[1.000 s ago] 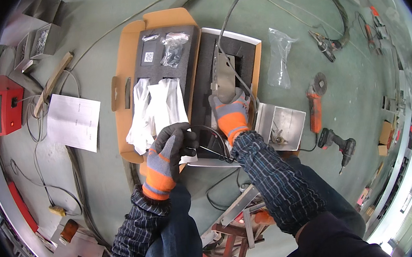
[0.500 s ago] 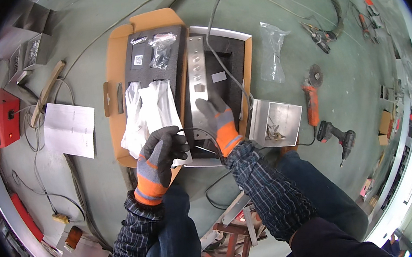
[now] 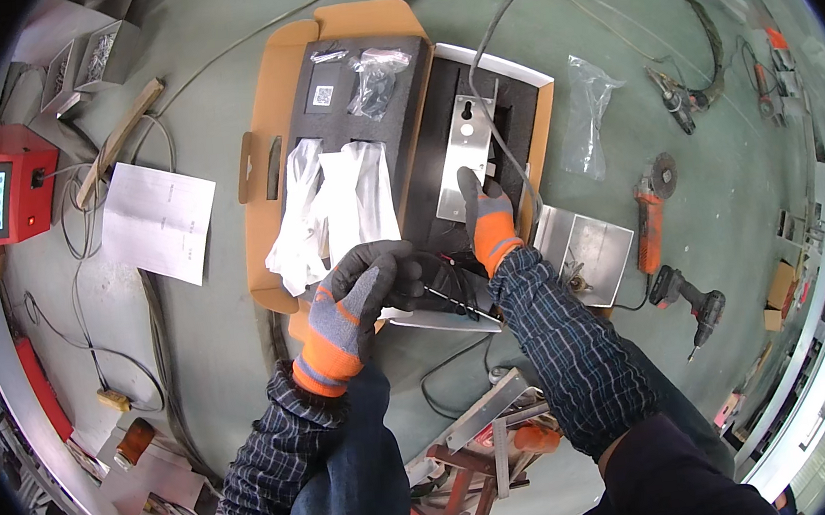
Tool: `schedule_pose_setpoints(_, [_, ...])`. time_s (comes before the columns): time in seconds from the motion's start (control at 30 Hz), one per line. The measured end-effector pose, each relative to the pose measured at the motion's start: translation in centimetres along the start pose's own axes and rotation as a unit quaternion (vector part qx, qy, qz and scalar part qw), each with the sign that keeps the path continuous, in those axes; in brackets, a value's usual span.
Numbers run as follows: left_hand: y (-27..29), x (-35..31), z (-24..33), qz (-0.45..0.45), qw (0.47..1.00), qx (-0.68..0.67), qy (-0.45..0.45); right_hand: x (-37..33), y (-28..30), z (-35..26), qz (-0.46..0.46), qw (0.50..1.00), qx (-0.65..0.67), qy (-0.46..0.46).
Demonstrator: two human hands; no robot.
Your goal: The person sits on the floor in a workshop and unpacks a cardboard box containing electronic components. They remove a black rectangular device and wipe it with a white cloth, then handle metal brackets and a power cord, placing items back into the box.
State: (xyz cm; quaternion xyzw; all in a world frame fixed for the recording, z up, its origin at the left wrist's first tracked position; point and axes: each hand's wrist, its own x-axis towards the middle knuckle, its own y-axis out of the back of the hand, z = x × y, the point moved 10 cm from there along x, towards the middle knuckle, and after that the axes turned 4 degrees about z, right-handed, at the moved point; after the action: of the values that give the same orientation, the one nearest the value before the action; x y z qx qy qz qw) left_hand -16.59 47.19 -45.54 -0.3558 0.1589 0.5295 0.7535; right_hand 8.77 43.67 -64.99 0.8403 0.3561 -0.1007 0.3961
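My left hand, in a grey and orange glove, is closed in a pinch on a thin black cable at the box's near edge. My gloved right hand grips the near right edge of a silver metal plate with round holes. The plate lies at a slant over the dark foam of the open cardboard box. White wrapping and a small clear bag of parts rest on the grey foam block in the box's left half.
To the right are a metal box with small hardware, an angle grinder, a cordless drill and a clear plastic bag. A grey cable crosses the box. Papers and a red device are at left.
The plate has turned and now looks shorter and slanted, with my right hand at its near right edge. The cable in my left hand has straightened from a loop. The whole view has shifted.
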Motion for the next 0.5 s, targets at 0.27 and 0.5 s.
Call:
schedule_pose_setpoints(0.27, [0.4, 0.2, -0.7, 0.002, 1.0, -0.013, 0.012, 0.5, -2.0, 1.7, -0.058, 0.988, 0.137, -0.026])
schedule_pose_setpoints(0.5, [0.2, 0.0, -0.4, -0.004, 1.0, -0.007, 0.007, -7.1, -4.1, -5.5, -0.164, 0.648, -0.612, 0.423])
